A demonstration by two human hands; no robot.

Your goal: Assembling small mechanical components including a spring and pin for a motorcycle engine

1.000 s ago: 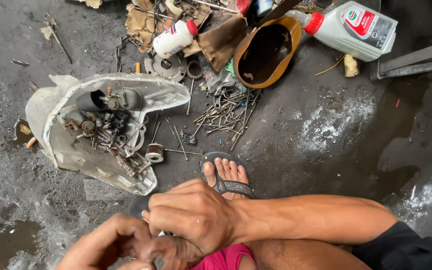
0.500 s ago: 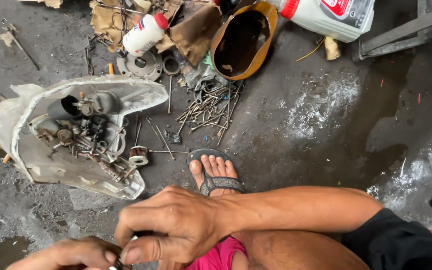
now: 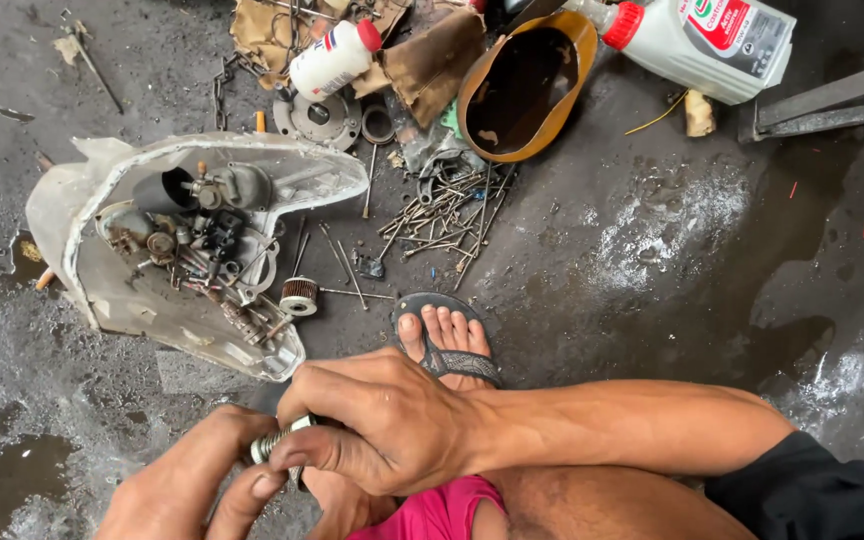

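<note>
Both hands meet low over the wet floor. The right hand [image 3: 387, 425] closes its fingers [image 3: 327, 450] around a small ribbed metal part [image 3: 274, 443]; the left hand [image 3: 187, 490] pinches its other end. A plastic cover holding engine parts [image 3: 132, 300] lies beyond the fingertips.

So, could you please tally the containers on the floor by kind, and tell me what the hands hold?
White plastic bottles with red caps: 2, small and large
Orange-rimmed bowl: 1
White tray of engine parts: 1
Total: 4
Left hand and right hand both grip one small ribbed metal part.
</note>
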